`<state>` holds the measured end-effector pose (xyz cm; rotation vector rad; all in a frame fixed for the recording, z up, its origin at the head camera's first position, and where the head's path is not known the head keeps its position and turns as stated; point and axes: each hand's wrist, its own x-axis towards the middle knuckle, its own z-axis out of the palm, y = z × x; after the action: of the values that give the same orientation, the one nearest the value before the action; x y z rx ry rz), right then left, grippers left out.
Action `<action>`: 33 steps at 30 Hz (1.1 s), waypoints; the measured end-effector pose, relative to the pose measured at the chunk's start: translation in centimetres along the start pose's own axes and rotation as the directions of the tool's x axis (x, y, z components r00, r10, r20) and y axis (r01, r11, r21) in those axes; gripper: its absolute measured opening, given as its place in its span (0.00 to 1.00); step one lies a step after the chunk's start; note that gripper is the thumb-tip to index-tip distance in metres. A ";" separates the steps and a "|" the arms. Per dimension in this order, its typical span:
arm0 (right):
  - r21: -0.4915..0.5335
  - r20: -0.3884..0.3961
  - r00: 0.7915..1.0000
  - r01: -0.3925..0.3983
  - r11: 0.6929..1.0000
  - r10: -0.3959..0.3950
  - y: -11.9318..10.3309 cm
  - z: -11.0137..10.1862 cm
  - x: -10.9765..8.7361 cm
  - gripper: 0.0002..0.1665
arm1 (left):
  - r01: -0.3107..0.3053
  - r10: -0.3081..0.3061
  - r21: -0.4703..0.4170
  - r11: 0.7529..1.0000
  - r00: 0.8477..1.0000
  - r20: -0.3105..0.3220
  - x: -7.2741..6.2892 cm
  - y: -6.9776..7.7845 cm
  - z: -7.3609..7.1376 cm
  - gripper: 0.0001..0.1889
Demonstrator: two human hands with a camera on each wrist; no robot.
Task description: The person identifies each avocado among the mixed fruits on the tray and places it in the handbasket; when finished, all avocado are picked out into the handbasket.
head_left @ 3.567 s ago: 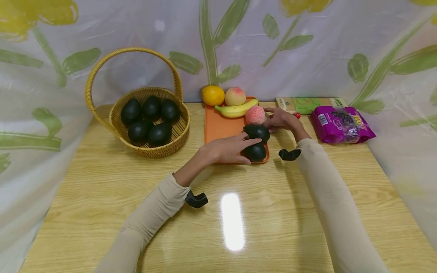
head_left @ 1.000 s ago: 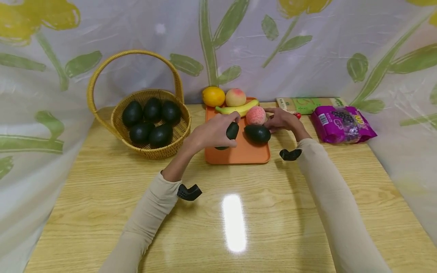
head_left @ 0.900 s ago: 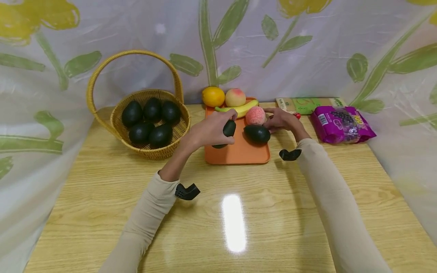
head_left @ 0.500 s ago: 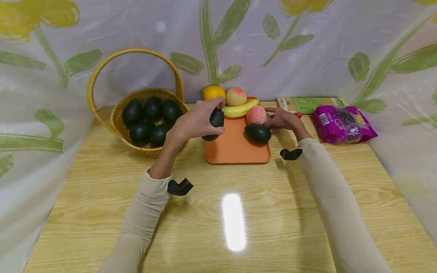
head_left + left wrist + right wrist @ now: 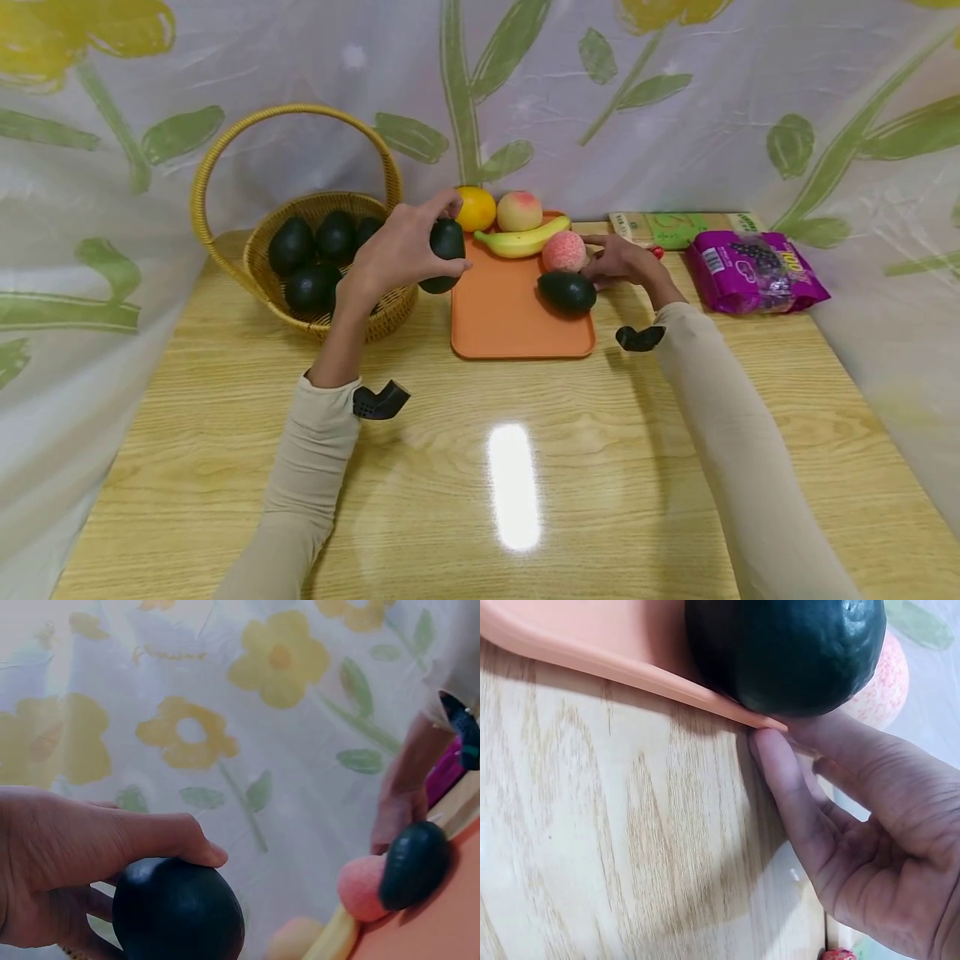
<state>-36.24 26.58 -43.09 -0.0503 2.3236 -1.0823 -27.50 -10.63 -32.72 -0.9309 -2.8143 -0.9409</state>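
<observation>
My left hand [image 5: 397, 246] grips a dark green avocado [image 5: 442, 250], raised between the basket and the tray. In the left wrist view the thumb lies over that avocado [image 5: 180, 911]. The wicker basket [image 5: 300, 325] holds several more avocados [image 5: 291, 246], partly hidden by my left hand. My right hand [image 5: 618, 260] pinches the right rim of the orange tray [image 5: 517, 325]; the right wrist view has a fingertip against this tray rim [image 5: 667, 694]. Near those fingers one avocado [image 5: 567, 293] lies on the tray, close to a pink, speckled peach [image 5: 564, 252].
A banana [image 5: 521, 240], a pale peach [image 5: 519, 211] and a yellow-orange fruit [image 5: 476, 208] sit at the tray's back end. Right of my right hand are a purple grape-print packet [image 5: 753, 271] and a flat green package [image 5: 682, 229]. The basket's tall handle [image 5: 296, 110] arches upward.
My left hand has taken one avocado off the tray's front right and carried it up and left toward the basket. The right hand has stayed at the tray's edge.
</observation>
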 end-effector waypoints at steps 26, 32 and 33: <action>-0.014 -0.001 1.000 0.005 1.000 -0.005 0.5 -0.2 0.2 0.55 | 0.365 -0.383 0.148 0.919 0.916 0.120 -0.8 -6.1 -1.6 0.34; -0.024 -0.005 1.000 0.018 1.000 -0.018 0.1 -0.1 0.0 0.55 | 0.328 -0.373 0.208 0.922 0.897 0.237 -0.6 -7.4 -0.8 0.32; -0.027 -0.005 1.000 0.019 0.999 -0.020 0.1 -0.1 0.0 0.55 | 0.320 -0.368 0.213 0.923 0.896 0.249 -0.6 -7.5 -0.8 0.32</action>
<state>-36.25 26.69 -43.10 -0.0804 2.3476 -1.0620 -31.24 -16.16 -36.20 -0.5968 -3.3203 -0.6161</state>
